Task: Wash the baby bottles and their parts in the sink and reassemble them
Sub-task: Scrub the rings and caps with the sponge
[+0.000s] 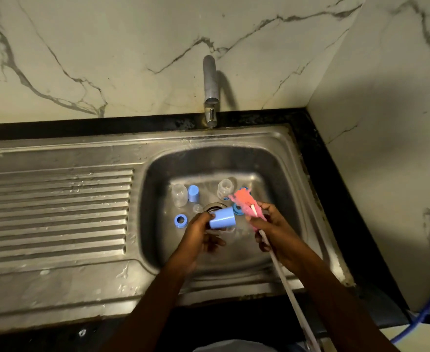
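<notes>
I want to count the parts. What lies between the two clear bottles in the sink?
In the head view, one blue cap stands right beside the left bottle; from it to the right bottle the sink floor is bare.

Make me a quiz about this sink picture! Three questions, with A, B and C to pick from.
1. Where is the loose blue cap?
A. on the draining board
B. in the sink basin
C. on top of the tap

2. What colour is the head of the brush?
A. green
B. pink
C. yellow

3. What is the left hand doing?
A. holding the other blue cap
B. lying flat on the counter
C. turning the tap

Answers:
1 B: it stands on the basin floor.
2 B: the bristles above the right hand are pink.
3 A: its fingers curl round that cap.
</notes>
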